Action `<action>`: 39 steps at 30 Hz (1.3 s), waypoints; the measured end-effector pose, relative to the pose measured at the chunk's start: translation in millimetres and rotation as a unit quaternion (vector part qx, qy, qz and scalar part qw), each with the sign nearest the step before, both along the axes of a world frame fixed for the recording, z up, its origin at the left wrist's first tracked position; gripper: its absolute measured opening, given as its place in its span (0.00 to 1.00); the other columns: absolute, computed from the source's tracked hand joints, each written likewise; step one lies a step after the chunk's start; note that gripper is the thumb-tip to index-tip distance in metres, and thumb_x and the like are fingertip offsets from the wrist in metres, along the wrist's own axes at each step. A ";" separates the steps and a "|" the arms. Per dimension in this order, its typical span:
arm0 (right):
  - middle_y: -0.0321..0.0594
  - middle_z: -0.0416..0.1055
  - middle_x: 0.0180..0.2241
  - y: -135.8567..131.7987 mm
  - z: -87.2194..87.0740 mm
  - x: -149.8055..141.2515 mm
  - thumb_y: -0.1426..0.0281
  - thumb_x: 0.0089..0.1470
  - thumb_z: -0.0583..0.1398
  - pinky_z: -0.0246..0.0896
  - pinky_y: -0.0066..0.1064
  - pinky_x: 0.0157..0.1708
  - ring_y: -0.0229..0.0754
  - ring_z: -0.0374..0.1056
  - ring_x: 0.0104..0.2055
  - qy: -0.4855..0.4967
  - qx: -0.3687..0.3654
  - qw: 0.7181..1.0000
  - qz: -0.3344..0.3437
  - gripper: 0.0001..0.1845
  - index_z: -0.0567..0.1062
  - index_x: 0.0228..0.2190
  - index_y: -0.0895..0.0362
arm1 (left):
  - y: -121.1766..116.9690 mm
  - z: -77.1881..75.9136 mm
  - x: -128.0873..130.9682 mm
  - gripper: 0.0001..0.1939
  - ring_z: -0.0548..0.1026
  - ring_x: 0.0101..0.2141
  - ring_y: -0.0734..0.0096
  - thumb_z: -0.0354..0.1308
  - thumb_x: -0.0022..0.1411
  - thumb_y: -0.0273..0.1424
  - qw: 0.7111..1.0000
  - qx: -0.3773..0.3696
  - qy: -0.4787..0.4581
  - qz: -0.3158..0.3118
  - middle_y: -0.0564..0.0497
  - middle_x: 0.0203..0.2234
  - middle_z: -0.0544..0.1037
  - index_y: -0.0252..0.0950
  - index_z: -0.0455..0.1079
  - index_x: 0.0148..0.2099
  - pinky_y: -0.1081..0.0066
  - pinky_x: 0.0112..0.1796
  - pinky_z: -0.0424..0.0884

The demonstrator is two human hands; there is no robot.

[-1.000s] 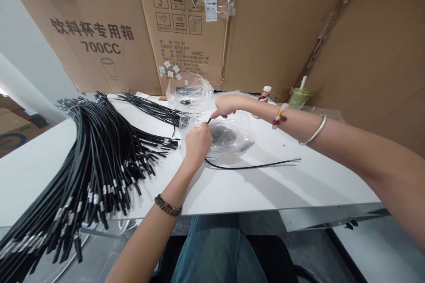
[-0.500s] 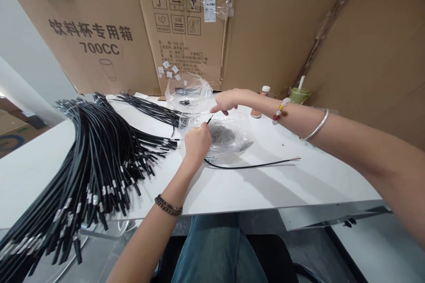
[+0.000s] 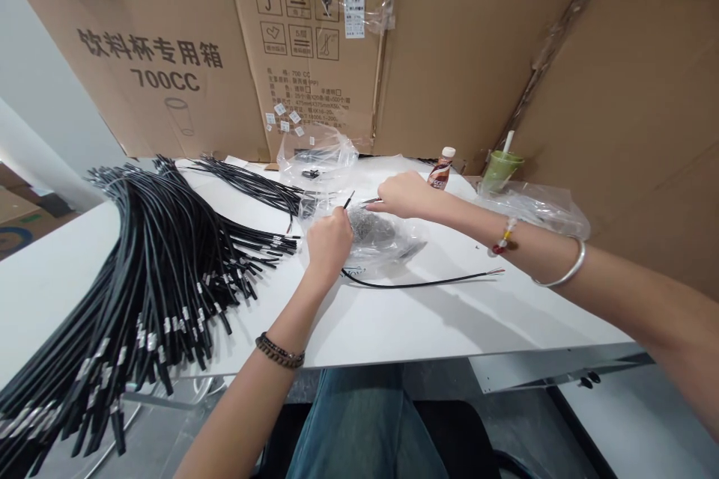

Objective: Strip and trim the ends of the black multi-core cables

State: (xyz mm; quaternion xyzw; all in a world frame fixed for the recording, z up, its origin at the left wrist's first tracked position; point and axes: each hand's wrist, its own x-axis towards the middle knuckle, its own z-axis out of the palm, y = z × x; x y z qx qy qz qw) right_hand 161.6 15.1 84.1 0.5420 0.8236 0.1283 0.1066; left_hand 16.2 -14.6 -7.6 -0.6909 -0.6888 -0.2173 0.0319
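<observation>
My left hand [image 3: 330,239] is closed around a black cable [image 3: 421,284]. One end of it pokes up above my fingers, and the rest runs right along the tabletop to bare, stripped wires. Close by on the right, my right hand [image 3: 401,194] is pinched, its fingertips a little apart from the raised cable end. Something thin and dark shows at those fingertips, too small to name. Beneath both hands lies a clear plastic bag [image 3: 393,248] with a mass of small grey pieces [image 3: 371,226] in it.
A thick pile of black cables [image 3: 162,262] with silvery bands hangs over the white table's [image 3: 449,329] left front edge. Another cable bundle [image 3: 252,185] lies behind. A bottle [image 3: 441,171], a green cup [image 3: 499,168] and cardboard boxes [image 3: 460,67] stand at the back.
My right hand has moved right and slightly down, away from the cable end, and the thin dark thing now shows at its fingertips. My left hand still grips the cable.
</observation>
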 end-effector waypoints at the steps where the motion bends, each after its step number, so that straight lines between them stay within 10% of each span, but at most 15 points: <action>1: 0.56 0.76 0.31 0.4 -2.1 -1.9 0.51 0.63 0.50 0.53 0.35 0.32 0.55 0.72 0.39 0.005 -0.001 1.000 -0.001 0.31 0.79 0.34 0.63 | 0.2 -0.3 0.0 0.15 0.76 0.35 0.67 0.53 0.68 0.39 1.000 0.000 -0.001 0.001 0.49 0.36 0.76 0.33 0.69 0.49 0.61 0.39 0.74; 26: 0.46 0.76 0.41 12.6 -35.6 -17.3 0.52 0.64 0.50 0.64 0.40 0.46 0.43 0.72 0.43 0.099 -0.005 0.994 -0.044 0.26 0.76 0.39 0.60 | -2.4 -0.4 -0.1 0.13 0.76 0.36 0.68 0.55 0.67 0.37 0.999 -0.011 -0.043 -0.011 0.49 0.37 0.76 0.32 0.70 0.46 0.62 0.39 0.75; 33: 0.56 0.77 0.37 3.3 -43.8 -2.7 0.52 0.63 0.49 0.56 0.34 0.34 0.53 0.73 0.42 0.152 0.027 0.986 -0.063 0.29 0.79 0.33 0.62 | -0.2 -3.3 0.3 0.14 0.76 0.38 0.66 0.54 0.67 0.38 0.997 0.000 -0.081 -0.011 0.48 0.38 0.77 0.32 0.71 0.47 0.59 0.42 0.74; 39: 0.45 0.77 0.34 -1.3 -66.1 -8.9 0.49 0.65 0.39 0.46 0.29 0.26 0.44 0.72 0.37 0.266 0.048 0.959 -0.080 0.35 0.76 0.33 0.57 | 6.0 -6.1 -2.8 0.13 0.76 0.39 0.67 0.55 0.67 0.37 0.990 0.031 -0.134 -0.036 0.49 0.37 0.77 0.32 0.71 0.45 0.58 0.44 0.74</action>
